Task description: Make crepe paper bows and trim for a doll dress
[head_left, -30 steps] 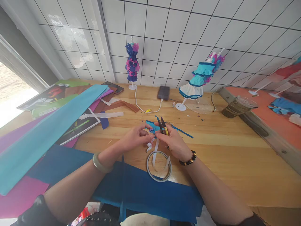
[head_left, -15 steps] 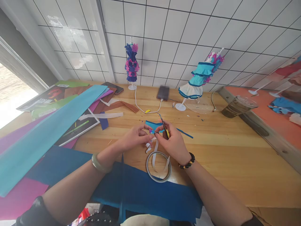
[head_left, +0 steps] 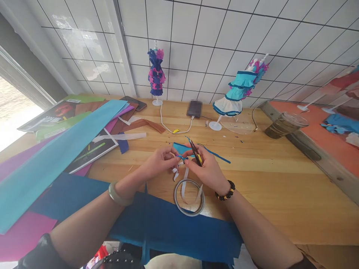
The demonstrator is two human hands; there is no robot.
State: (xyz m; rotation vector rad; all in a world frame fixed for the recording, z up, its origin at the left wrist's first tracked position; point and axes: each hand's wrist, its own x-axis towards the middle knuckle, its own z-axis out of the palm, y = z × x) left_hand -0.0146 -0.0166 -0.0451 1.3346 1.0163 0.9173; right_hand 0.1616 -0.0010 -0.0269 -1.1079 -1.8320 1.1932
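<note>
My left hand [head_left: 164, 161] pinches one end of a small twisted blue strip [head_left: 182, 158] between thumb and fingertips. The strip's other end is at the fingertips of my right hand [head_left: 209, 168]. Black-and-yellow scissors [head_left: 198, 155] are tucked in that same hand, pointing away from me. Just behind the fingers lies a light blue piece [head_left: 180, 148] with a dark blue edge, beside a narrow dark blue strip [head_left: 218, 155]. Nearer to me, a roll of tape [head_left: 175, 200] lies flat, with whitish strips [head_left: 185, 182] across it.
Dark blue sheets [head_left: 168, 224] cover the near edge. Light blue sheets [head_left: 64, 149] and magazines [head_left: 94, 149] lie left. Two small dressed mannequins [head_left: 157, 73] [head_left: 238, 89] stand behind, near a white cable [head_left: 165, 125]. At right, a dark transparent cup [head_left: 284, 125] stands by an orange surface [head_left: 305, 138].
The blue strip between my fingertips now appears twisted and drawn out. My right hand has turned slightly, and the scissors lean more to the left. The view has shifted a little.
</note>
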